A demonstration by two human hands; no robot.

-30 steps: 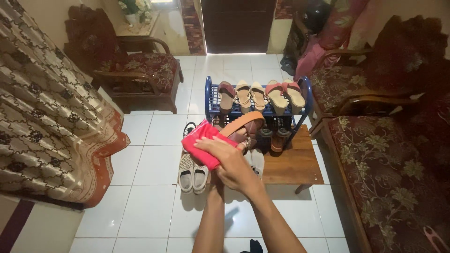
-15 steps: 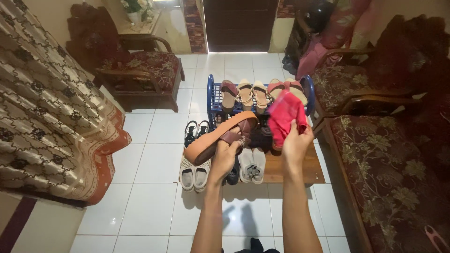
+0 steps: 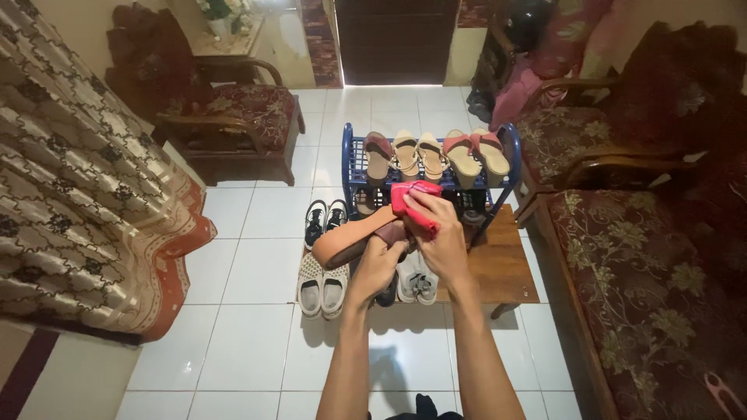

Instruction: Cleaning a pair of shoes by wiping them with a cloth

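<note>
My left hand (image 3: 379, 264) grips a brown wedge sandal (image 3: 350, 239) by its strap end, sole edge turned towards me. My right hand (image 3: 440, 241) presses a bunched red cloth (image 3: 414, 204) against the sandal's far end. Both hands are raised over the shoes on the floor, in front of a blue shoe rack (image 3: 348, 159).
The rack's top shelf carries several sandals (image 3: 433, 155). White slip-ons (image 3: 320, 286), black shoes (image 3: 324, 218) and grey shoes (image 3: 416, 281) lie on the white tiles. A low wooden table (image 3: 498, 268) stands right, a floral sofa (image 3: 646, 280) beyond, an armchair (image 3: 233, 124) back left.
My right hand has brought the red cloth from up at the right back down onto the sandal's far end. The left hand has kept the sandal almost still.
</note>
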